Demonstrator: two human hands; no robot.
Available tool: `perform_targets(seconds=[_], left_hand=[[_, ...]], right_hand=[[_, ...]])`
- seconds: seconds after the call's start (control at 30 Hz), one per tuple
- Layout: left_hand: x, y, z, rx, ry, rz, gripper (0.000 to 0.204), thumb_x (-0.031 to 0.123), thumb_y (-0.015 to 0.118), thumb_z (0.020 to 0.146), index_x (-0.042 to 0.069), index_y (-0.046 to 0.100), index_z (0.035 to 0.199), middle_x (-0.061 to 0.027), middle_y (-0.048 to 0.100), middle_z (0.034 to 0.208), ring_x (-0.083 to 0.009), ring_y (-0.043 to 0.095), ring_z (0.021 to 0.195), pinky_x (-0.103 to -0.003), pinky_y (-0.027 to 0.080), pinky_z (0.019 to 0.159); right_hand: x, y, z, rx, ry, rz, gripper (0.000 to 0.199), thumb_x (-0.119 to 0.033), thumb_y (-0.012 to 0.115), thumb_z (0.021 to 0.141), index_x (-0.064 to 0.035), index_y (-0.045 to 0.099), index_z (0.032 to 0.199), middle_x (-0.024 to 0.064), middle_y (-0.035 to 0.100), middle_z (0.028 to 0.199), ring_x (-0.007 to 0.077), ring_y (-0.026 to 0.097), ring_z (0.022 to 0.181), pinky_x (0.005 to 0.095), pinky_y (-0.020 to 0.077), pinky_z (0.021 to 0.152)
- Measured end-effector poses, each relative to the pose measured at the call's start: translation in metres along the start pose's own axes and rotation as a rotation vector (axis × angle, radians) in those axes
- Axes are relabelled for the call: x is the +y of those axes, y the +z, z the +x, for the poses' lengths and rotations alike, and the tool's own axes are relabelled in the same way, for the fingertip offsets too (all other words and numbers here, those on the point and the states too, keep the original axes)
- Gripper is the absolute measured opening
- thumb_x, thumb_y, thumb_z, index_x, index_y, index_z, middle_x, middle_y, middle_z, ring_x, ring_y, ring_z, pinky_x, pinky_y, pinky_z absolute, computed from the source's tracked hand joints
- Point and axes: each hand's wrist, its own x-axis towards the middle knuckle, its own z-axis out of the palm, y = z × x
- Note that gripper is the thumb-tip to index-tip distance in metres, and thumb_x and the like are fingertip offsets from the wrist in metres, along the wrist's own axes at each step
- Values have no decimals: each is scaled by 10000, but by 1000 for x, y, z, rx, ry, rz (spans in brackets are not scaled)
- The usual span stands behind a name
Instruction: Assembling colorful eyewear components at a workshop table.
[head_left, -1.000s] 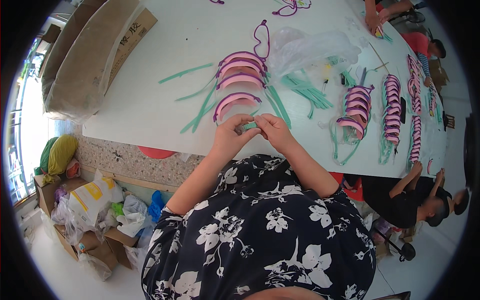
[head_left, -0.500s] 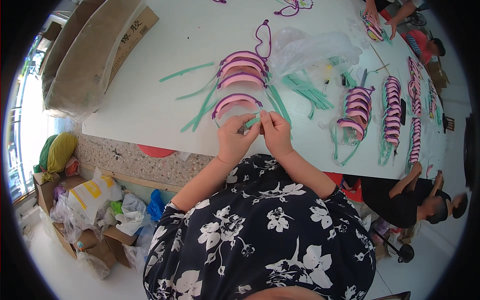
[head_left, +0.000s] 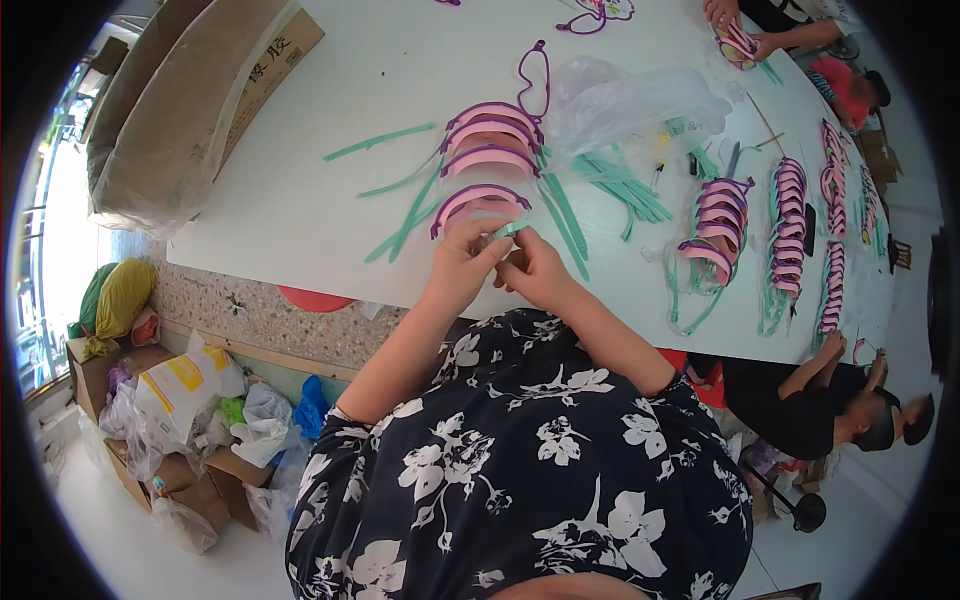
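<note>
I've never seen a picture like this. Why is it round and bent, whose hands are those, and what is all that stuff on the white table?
A wide fisheye camera on a person's head looks down, so straight edges curve. No machine here: the left hand and right hand pinch a small green strip between them at the edge of the white table. Just beyond lie purple-and-pink glasses frames in a row, loose green strips, and a clear plastic bag. Other people work at the far and right sides.

Bright daylight from left, soft shadows, sharp centre, fisheye-bent edges w/ black vignette
</note>
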Motion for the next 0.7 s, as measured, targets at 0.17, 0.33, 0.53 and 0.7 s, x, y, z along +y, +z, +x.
perform_targets(seconds=[0.17,0.33,0.53,0.7], left_hand=[[-6,-8,7,150,578,839,178,105,582,910,16,617,1060,-117,621,870,-273,614,755,-370,489,649],[-10,-5,9,14,418,900,181,168,525,932,20,573,1025,-175,619,920,-372,603,829,-459,489,681],[-13,-13,5,-68,371,877,167,161,542,927,31,561,1030,-173,620,876,-387,605,782,-464,486,647],[1,-12,4,-111,433,857,239,243,584,914,28,579,1018,-174,636,878,-379,618,776,-458,494,645]], right_hand=[[6,-8,12,89,-363,-647,161,-208,633,869,-65,630,942,97,594,819,286,607,658,382,477,580],[11,-10,14,81,-378,-683,188,-247,657,851,-66,643,902,110,599,819,298,586,642,376,465,568],[15,-29,16,-113,156,-27,203,-229,620,897,-34,631,839,20,578,694,106,519,561,256,407,526],[26,-36,20,-125,165,64,218,-232,611,916,-28,640,846,-19,558,688,63,486,555,229,396,526]])
